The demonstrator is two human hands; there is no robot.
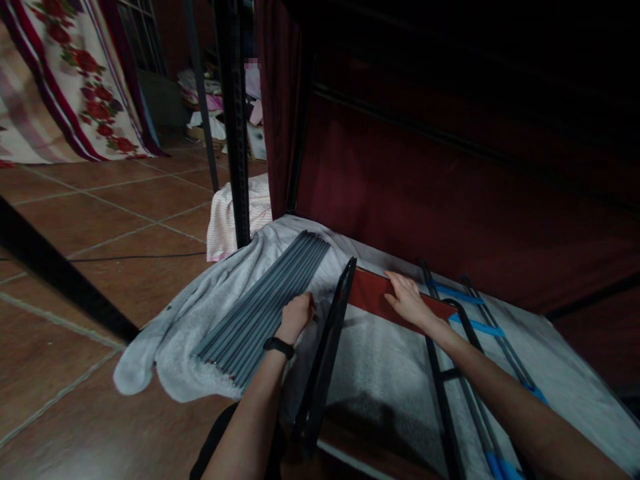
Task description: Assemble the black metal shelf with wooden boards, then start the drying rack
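Note:
My left hand, with a dark band at the wrist, is closed just left of a black metal frame piece. Its fingers are turned away, so whatever they hold is hidden. Beneath and beside this hand lies a row of slim grey tubes. My right hand rests on a reddish-brown board, thumb apart and fingers stretched toward the far edge. This board spans from the upright black piece to a bent black tube frame on the right.
More dark tubes with blue strips lie at right on the pale blanket. A maroon curtain closes off the back. Black posts stand at left over the tiled floor. A flowered cloth hangs beyond.

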